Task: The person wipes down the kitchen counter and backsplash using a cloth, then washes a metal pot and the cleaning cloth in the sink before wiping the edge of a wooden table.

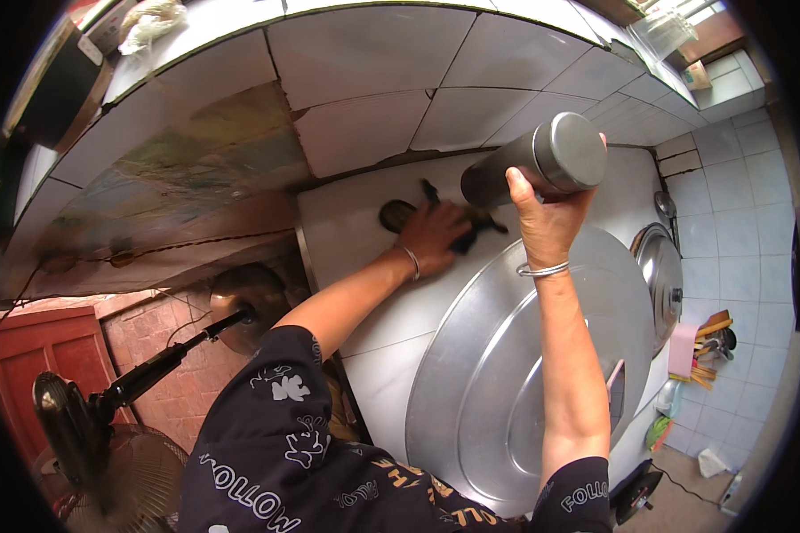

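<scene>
My right hand (553,213) holds a dark metal canister or flask (513,170) with a silver lid (578,150), tilted and lifted above the white tiled counter (373,293). Lower down, my left hand (433,236) presses on a dark cloth (465,241) lying on that counter near the wall. The cloth and the fingers are blurred, and part of the cloth is hidden under the palm. Below my right forearm a large round aluminium lid or tray (467,373) covers much of the counter.
A domed metal lid (663,286) sits at the right wall. Nearby, a pink holder (684,350) carries several utensils. A pedestal fan (120,460) stands on the left. Tiled wall (367,53) rises behind the counter, with a clear plastic cup (663,33) on the ledge above.
</scene>
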Motion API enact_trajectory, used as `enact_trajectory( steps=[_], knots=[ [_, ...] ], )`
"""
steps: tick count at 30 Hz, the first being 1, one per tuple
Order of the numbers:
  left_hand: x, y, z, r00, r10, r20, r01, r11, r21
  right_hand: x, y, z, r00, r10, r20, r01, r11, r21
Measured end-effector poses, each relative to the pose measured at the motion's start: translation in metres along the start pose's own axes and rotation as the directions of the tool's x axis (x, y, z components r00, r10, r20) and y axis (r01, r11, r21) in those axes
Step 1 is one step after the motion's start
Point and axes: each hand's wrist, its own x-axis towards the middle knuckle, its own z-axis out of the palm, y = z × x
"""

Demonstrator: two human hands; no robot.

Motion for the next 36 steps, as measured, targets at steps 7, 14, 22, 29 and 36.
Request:
enact_trajectory(
  steps=[7, 14, 22, 29, 36],
  knots=[
    [-0.115, 0.071, 0.003, 0.963, 0.231, 0.136, -0.201, 0.959, -0.2, -0.002, 0.021, 0.012, 0.993, 0.121, -0.001, -0.121, 0.992, 0.021],
    [-0.152, 0.084, -0.001, 0.965, 0.105, 0.239, -0.067, 0.984, -0.162, -0.018, 0.04, 0.047, 0.997, 0.082, 0.0, -0.082, 0.995, -0.057],
    [-0.147, 0.086, -0.006, 0.957, 0.106, 0.27, -0.061, 0.984, -0.169, -0.027, 0.062, 0.073, 0.996, 0.082, 0.015, -0.082, 0.997, -0.015],
    [-0.143, 0.073, -0.011, 0.968, -0.038, 0.247, 0.058, 0.996, -0.074, -0.032, 0.083, 0.09, 0.999, 0.049, 0.01, -0.049, 0.997, 0.055],
    [-0.135, -0.004, -0.026, 0.976, -0.214, -0.039, 0.216, 0.973, 0.08, -0.04, 0.07, 0.085, 0.992, 0.123, 0.036, -0.122, 0.992, -0.034]
  ],
)
